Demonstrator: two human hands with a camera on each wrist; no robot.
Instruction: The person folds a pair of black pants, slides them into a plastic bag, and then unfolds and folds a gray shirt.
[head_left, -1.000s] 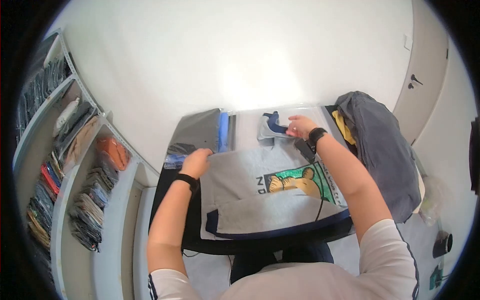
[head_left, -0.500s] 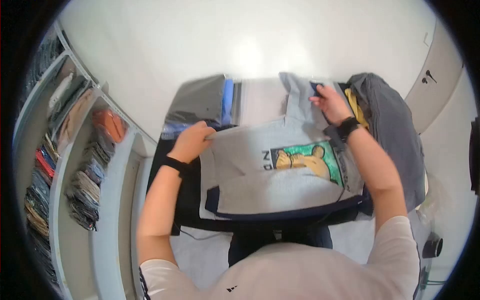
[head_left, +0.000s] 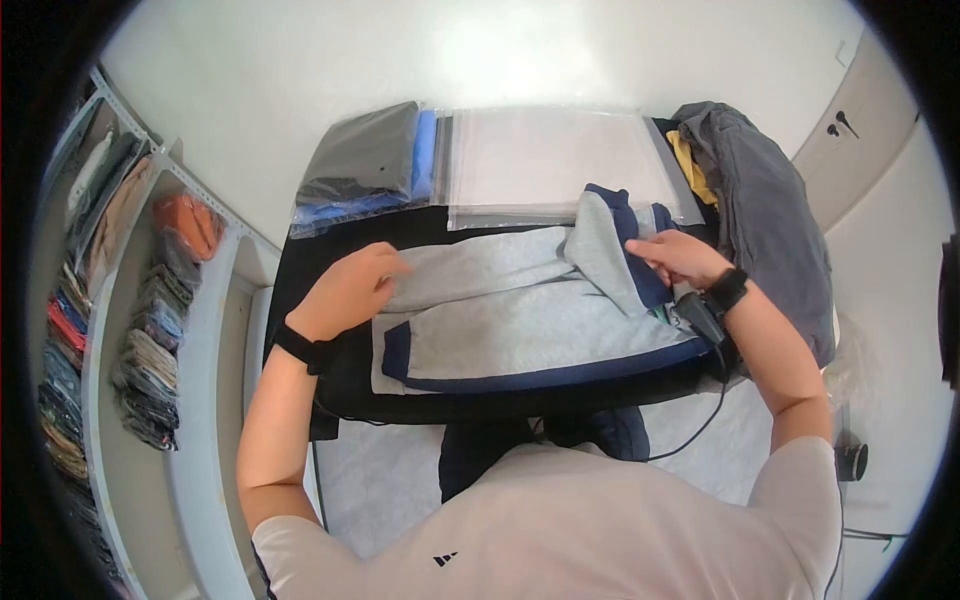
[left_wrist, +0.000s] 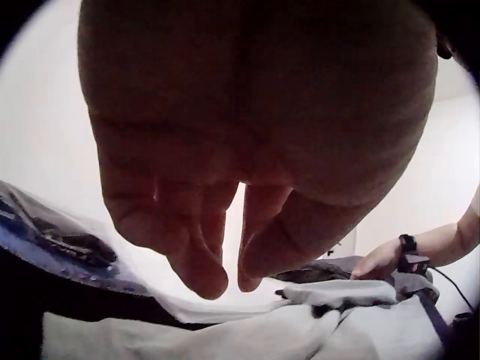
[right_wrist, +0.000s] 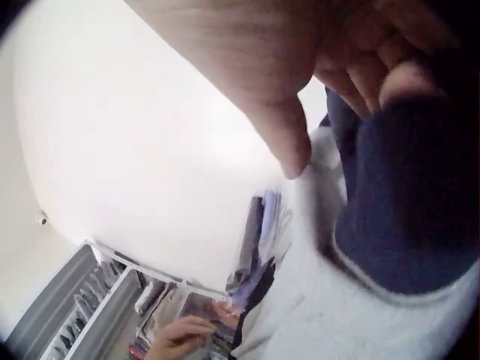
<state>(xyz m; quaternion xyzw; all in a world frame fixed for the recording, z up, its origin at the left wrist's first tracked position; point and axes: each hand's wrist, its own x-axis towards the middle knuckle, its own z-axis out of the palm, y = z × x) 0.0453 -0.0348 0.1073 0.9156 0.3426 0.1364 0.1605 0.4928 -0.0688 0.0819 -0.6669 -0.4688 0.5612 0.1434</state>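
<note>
A grey sweatshirt (head_left: 500,335) with navy trim lies folded on the black table. My left hand (head_left: 355,285) hovers at its left end, fingers loosely bent; the left wrist view shows a gap between thumb and fingertips, with nothing held. At the right end a sleeve is folded over toward the middle, its navy cuff (right_wrist: 409,202) standing up. My right hand (head_left: 685,258) holds the sleeve at this cuff, fingers curled at the navy fabric and thumb stretched beside the grey part. The sleeve now covers most of the printed picture on the front.
Clear plastic bags (head_left: 560,160) lie flat at the back of the table. Bagged dark and blue clothes (head_left: 365,160) sit back left. A dark grey garment (head_left: 765,210) is heaped at the right edge. Shelves (head_left: 205,330) of bagged clothes stand left. A cable (head_left: 705,415) hangs from my right wrist.
The right hand has brought the sleeve up from the back and over the printed front. My left hand has let go of the sweatshirt's upper left edge and lifted slightly.
</note>
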